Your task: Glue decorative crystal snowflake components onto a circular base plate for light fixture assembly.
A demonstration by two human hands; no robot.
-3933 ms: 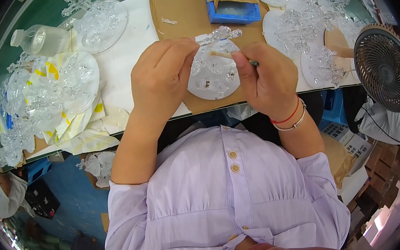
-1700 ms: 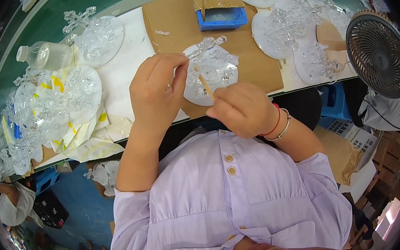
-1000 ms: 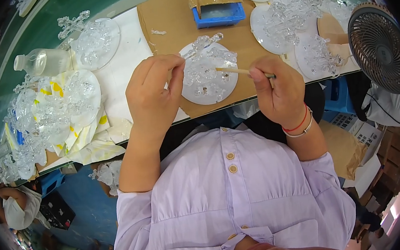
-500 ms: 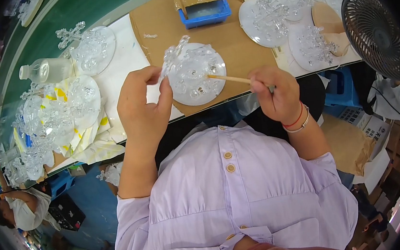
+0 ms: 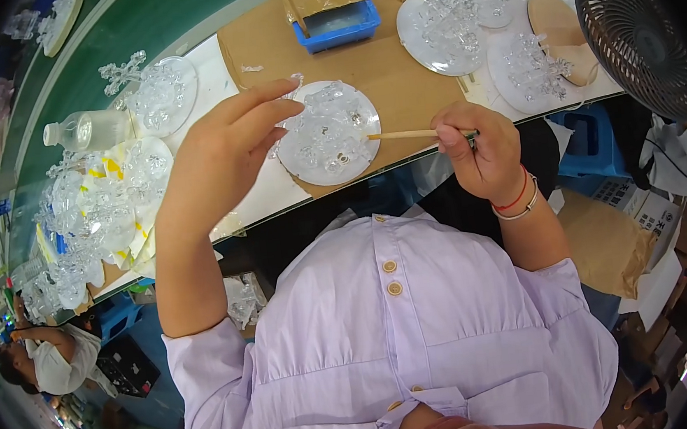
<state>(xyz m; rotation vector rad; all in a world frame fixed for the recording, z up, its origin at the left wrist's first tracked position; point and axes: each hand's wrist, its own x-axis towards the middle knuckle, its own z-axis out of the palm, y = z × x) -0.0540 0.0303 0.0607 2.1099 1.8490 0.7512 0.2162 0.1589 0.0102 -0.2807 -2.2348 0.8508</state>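
In front of me, on a brown cardboard sheet (image 5: 407, 97), lies a round white disc (image 5: 325, 176) with a cluster of clear plastic pieces (image 5: 327, 125) on it. My right hand (image 5: 482, 147) pinches a thin pale wooden stick (image 5: 406, 135), dark at its rear end. The stick's tip meets the right side of the cluster. My left hand (image 5: 225, 147) reaches over the disc's left edge, fingers stretched out and apart. It hides part of the clear plastic there; whether its fingertips touch the plastic is unclear.
A blue tray (image 5: 339, 37) partly covered by cardboard stands behind the disc. More discs with clear pieces (image 5: 442, 35) sit at the back right, near a black fan (image 5: 641, 37). At left are a clear bottle (image 5: 87, 130) and a heap of clear parts (image 5: 90, 202).
My left hand has turned and spread, its fingers now reaching farther over the disc's left side. The stick's tip has shifted slightly right and down on the cluster. The whole view has tilted slightly.
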